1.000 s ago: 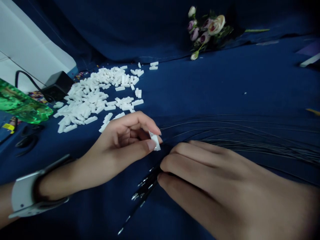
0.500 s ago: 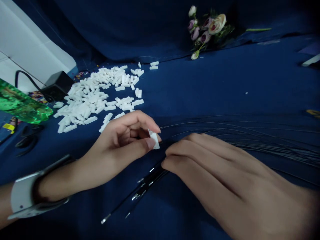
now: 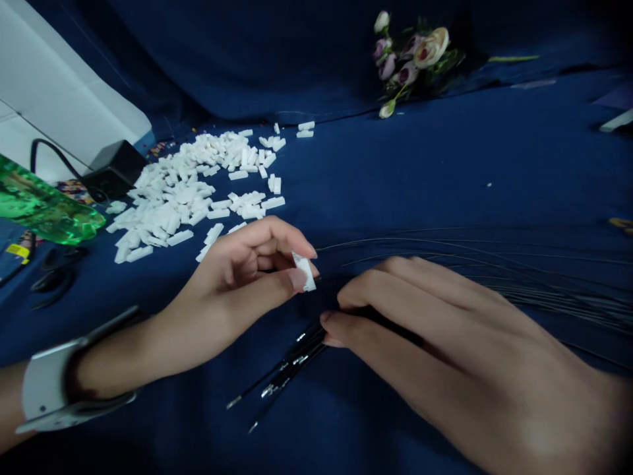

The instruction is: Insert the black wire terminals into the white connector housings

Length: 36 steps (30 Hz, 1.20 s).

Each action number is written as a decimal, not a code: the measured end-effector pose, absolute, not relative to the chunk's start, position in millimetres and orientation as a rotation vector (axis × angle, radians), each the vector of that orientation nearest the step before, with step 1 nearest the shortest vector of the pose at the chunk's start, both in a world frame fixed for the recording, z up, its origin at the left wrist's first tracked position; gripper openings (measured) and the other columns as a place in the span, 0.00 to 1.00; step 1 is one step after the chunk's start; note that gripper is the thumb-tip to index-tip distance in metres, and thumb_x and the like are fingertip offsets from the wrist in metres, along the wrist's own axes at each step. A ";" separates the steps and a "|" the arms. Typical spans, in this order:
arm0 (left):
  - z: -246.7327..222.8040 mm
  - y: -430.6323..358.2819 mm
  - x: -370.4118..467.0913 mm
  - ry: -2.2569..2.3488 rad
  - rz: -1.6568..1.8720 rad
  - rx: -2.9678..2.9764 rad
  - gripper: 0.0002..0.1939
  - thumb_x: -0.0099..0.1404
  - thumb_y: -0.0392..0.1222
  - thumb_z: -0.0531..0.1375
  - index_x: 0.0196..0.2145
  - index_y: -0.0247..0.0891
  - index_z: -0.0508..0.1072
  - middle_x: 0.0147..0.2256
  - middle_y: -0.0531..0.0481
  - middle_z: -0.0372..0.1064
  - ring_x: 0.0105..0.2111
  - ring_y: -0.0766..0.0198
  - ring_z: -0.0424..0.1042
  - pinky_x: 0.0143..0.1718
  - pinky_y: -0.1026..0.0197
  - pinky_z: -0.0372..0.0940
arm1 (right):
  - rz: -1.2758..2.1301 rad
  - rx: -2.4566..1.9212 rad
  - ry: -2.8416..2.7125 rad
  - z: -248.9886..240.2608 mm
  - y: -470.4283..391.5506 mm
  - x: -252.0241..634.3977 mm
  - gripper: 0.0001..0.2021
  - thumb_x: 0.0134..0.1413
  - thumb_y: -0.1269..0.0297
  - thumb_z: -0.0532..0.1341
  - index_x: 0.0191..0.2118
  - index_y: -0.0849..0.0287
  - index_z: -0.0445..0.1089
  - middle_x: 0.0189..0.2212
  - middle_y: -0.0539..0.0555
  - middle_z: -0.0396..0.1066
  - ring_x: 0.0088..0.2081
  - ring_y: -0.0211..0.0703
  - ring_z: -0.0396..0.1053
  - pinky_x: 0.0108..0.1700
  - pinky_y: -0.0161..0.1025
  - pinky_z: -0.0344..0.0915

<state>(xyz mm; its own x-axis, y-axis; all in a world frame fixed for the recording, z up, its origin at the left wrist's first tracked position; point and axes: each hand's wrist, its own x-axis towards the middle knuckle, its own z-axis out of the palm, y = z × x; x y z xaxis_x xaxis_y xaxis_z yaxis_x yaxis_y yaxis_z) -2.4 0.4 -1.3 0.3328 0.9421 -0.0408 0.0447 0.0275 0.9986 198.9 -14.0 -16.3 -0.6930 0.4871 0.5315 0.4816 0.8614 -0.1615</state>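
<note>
Sm. white connector, dark wires

No text, brand or number can be read anywhere. The small yellow label at the left edge carries marks — too blurred to make out.

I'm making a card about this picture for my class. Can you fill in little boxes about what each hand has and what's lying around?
Left hand: pinches a small white piece between thumb and finger
Right hand: fingers rest on thin black wires
Surface: blue cloth
Behind left hand: pile of white pieces
Far back: flowers
Far left: green bottle
</note>
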 end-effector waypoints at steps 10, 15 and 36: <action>2.2 0.0 -1.2 1.012 0.921 1.296 0.05 0.61 0.30 0.60 0.34 0.37 0.74 0.25 0.57 0.69 0.26 0.77 0.67 0.28 0.80 0.62 | -0.098 -0.634 -2.444 -14.7 -6.7 200.8 0.11 0.59 0.76 0.52 0.38 0.62 0.71 0.29 0.52 0.68 0.31 0.41 0.63 0.31 0.42 0.58; 0.9 0.9 -2.1 1.050 0.921 1.270 0.03 0.61 0.33 0.61 0.33 0.39 0.73 0.25 0.56 0.68 0.25 0.74 0.66 0.26 0.76 0.62 | -0.019 -0.669 -2.374 -6.0 -2.6 203.2 0.10 0.53 0.77 0.57 0.40 0.60 0.69 0.33 0.50 0.69 0.32 0.36 0.65 0.32 0.37 0.59; -3.0 1.4 -7.5 1.066 0.991 1.346 0.01 0.62 0.36 0.61 0.33 0.39 0.72 0.30 0.55 0.69 0.29 0.73 0.65 0.31 0.74 0.62 | 0.074 -0.997 -2.216 -10.7 -0.5 209.9 0.09 0.61 0.61 0.52 0.33 0.56 0.67 0.24 0.49 0.65 0.20 0.34 0.61 0.19 0.33 0.55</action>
